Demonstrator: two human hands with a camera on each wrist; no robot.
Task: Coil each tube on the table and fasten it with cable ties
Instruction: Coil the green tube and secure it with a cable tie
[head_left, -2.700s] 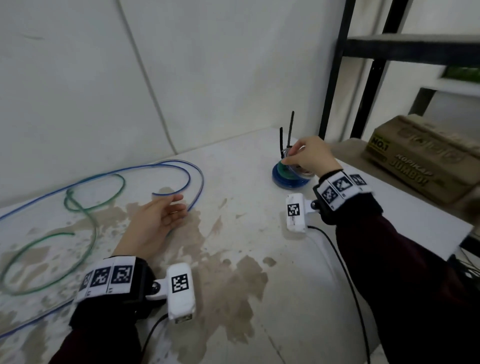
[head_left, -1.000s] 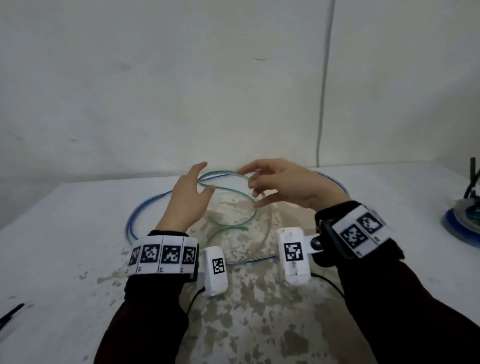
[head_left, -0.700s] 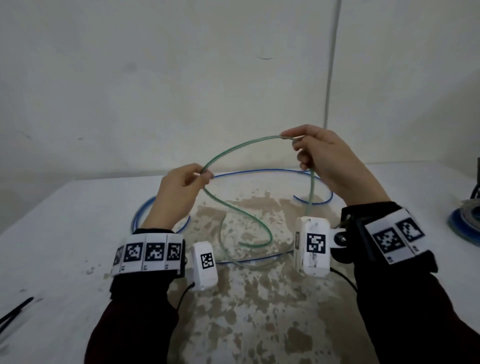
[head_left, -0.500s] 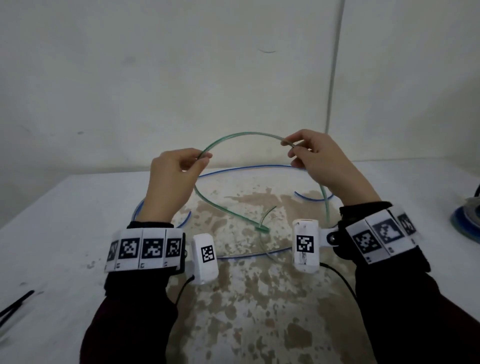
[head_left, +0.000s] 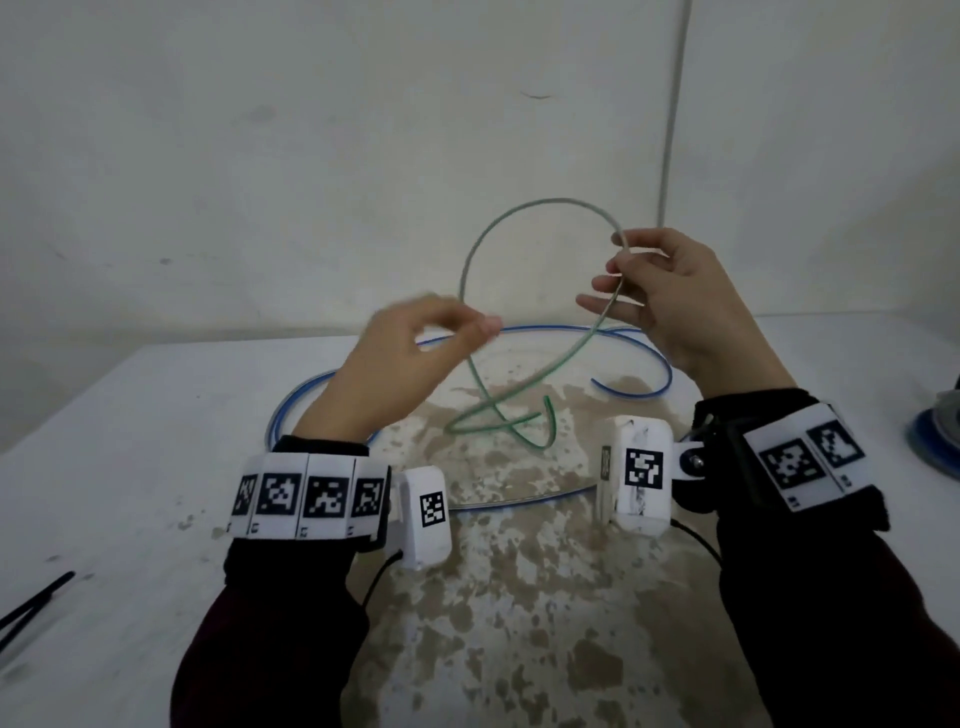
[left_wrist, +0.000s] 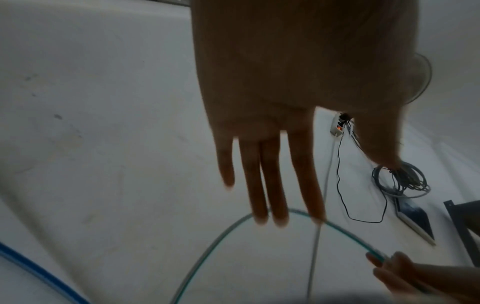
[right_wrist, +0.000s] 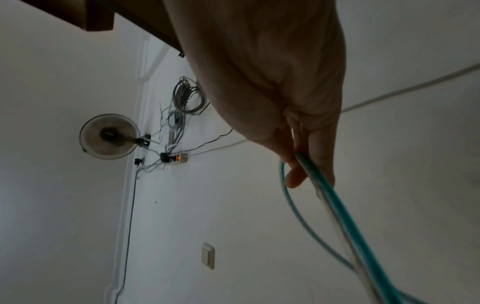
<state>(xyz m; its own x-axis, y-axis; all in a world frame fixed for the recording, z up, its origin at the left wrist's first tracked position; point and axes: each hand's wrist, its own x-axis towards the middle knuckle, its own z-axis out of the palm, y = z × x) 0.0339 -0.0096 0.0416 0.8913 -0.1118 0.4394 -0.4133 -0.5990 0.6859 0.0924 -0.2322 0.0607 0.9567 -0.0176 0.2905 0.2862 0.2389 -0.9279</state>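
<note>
A person's right hand (head_left: 670, 296) pinches a thin translucent green plastic tube (head_left: 470, 260) between thumb and fingertips, holding up one raised loop above a white table (head_left: 130, 441) with a worn brown patch. The right wrist view shows two strands of the tube passing together through that pinch, which appears to be why the loop keeps its round shape in the air. The tube's lower part crosses over itself on the brown patch, its free end curling upward just beside the crossing.

The left hand (head_left: 400, 364) is blurred beside the loop's left side. From the head view it looks curled toward the tube; from the left wrist view its fingers (left_wrist: 270, 181) are straight and spread, with the tube running just past the tips. They seem to hold nothing, probably reaching to gather the next turn.

A longer blue plastic tube (head_left: 291, 405) lies uncoiled in a wide ring on the table around the working area, under both forearms, where it could snag the green one as it is drawn up. Two black cable ties (head_left: 31, 608) lie at the table's left edge, well apart from the hands. A blue round object (head_left: 935, 441) shows at the right edge, too cropped to identify.
</note>
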